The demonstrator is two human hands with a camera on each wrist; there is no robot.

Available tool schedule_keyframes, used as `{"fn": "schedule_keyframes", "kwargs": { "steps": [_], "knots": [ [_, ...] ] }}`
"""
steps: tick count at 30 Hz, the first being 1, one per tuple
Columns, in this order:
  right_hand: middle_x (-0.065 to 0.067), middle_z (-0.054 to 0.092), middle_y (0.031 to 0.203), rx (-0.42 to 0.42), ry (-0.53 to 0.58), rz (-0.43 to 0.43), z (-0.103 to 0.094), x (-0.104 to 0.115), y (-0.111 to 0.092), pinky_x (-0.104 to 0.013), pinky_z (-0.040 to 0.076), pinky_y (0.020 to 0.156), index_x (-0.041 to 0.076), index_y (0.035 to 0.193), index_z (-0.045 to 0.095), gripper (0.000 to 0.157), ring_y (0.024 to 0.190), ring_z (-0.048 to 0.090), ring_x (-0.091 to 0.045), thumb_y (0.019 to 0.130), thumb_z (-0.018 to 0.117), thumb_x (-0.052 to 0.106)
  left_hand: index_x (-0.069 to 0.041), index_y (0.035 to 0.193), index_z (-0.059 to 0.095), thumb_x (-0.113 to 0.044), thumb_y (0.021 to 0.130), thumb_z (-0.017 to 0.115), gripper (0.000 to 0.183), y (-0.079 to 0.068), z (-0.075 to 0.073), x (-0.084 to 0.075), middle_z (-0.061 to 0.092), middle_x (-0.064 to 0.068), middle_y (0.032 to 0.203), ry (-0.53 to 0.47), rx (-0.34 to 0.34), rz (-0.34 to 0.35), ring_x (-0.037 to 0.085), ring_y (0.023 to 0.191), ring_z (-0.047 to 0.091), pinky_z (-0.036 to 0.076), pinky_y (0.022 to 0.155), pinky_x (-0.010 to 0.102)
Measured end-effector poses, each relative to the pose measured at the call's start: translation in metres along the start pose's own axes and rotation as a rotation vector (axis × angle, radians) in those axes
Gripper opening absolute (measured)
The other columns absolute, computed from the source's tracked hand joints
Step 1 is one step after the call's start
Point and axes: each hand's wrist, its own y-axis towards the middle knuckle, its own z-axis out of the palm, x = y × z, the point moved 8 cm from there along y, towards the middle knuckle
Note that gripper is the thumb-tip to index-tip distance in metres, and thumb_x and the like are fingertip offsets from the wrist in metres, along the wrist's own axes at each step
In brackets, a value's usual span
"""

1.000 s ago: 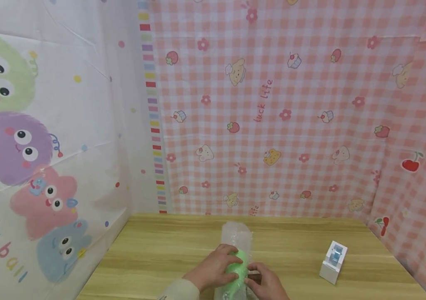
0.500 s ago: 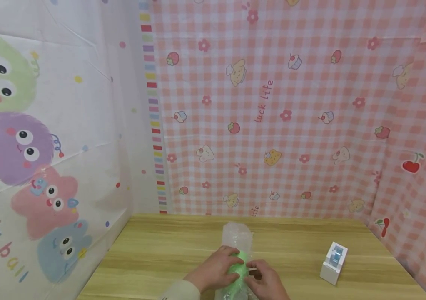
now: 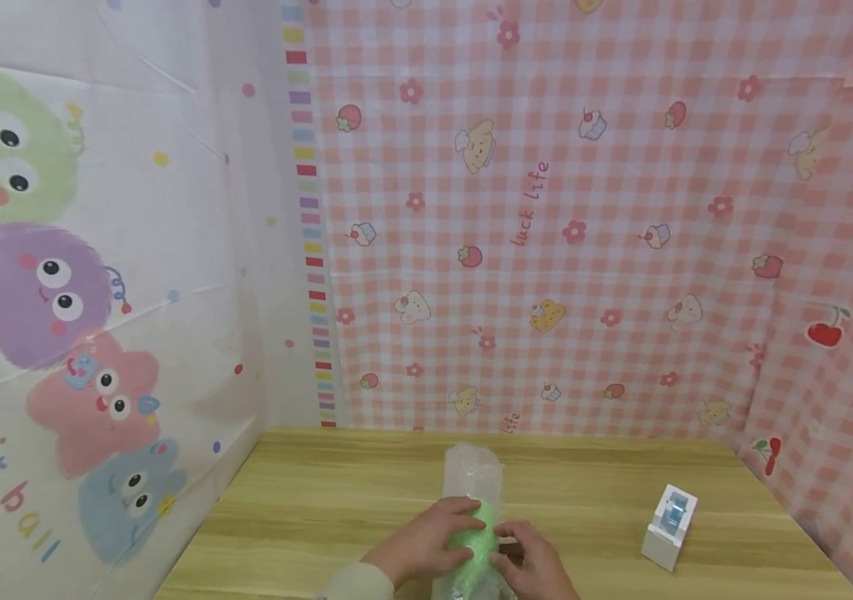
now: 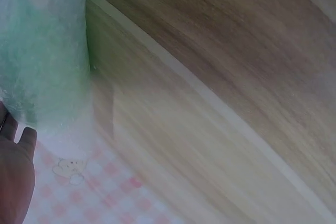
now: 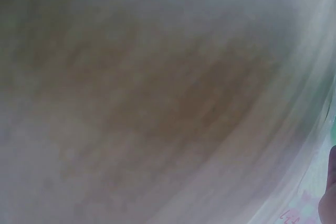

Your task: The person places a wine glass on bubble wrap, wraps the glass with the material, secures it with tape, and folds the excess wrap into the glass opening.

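Observation:
In the head view, a green object (image 3: 482, 546) lies rolled in clear bubble wrap (image 3: 471, 471) at the table's front. My left hand (image 3: 426, 542) grips the roll from the left, its fingers over the top. From the right, my right hand (image 3: 534, 562) pinches the edge of the wrap with thumb and fingers. The left wrist view has the wrapped green roll (image 4: 47, 61) upper left, with part of the left hand (image 4: 16, 177) below it. A blurred sheet of wrap (image 5: 184, 87) fills most of the right wrist view. What the green object is, the wrap hides.
A white tape dispenser (image 3: 669, 527) with a blue roll stands to the right on the wooden table (image 3: 306, 492). Pink checked cloth (image 3: 546, 275) hangs behind the table, and a white printed cloth (image 3: 193, 350) hangs at the left.
The head view has shifted slightly. Both hands stay on the wrapped roll, with only small movements of the fingers.

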Motion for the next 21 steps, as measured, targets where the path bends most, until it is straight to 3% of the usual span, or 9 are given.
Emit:
{"fn": "schedule_keyframes", "kwargs": {
  "steps": [8,21],
  "knots": [
    [-0.024,0.061,0.117,-0.027,0.024,0.012,-0.001,-0.001,-0.002,-0.030,0.058,0.077,-0.005,0.116,0.059,0.036,0.096,0.070,-0.035,0.089,0.073,0.014,-0.011,0.129,0.064,-0.023,0.093,0.069,0.038,0.004,0.000,-0.010,0.052,0.006,0.143,0.121,-0.011,0.079,0.022,0.133,0.045,0.042,0.108,0.034],
    [-0.023,0.064,0.113,-0.014,0.021,0.024,-0.001,-0.003,-0.002,-0.029,0.058,0.075,-0.004,0.114,0.060,0.034,0.093,0.070,-0.032,0.087,0.074,0.012,-0.012,0.128,0.066,-0.017,0.092,0.066,0.036,0.008,0.004,-0.012,0.054,0.004,0.142,0.233,-0.004,0.124,0.020,0.134,0.045,0.038,0.111,0.032]
  ]
}}
